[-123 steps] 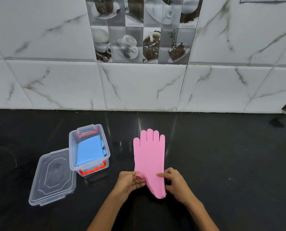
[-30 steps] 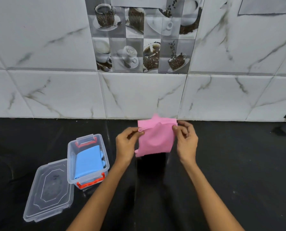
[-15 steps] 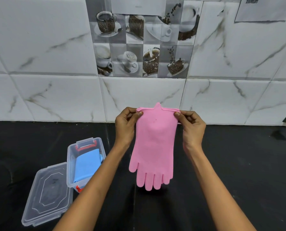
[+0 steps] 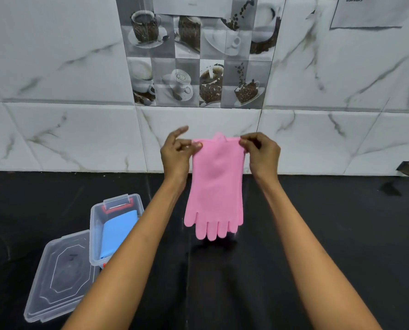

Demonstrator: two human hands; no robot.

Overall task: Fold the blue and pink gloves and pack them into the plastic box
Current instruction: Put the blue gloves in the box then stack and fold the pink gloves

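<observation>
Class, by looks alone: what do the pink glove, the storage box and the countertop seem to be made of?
Pink glove: likely silicone or rubber, matte; it hangs limp, with a fine dotted texture.
Storage box: clear hard plastic; the blue glove shows through its wall.
Countertop: probably polished black stone; glossy, it reflects light.

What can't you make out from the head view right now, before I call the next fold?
- plastic box: the left forearm crosses its near right corner, hiding part of the blue glove and the front latch.
- pink glove: hangs from the left hand and right hand; whether it is one glove or two stacked is unclear.
- Paper on the wall: cut by the top edge, print too small.
- lid: fully visible.
</observation>
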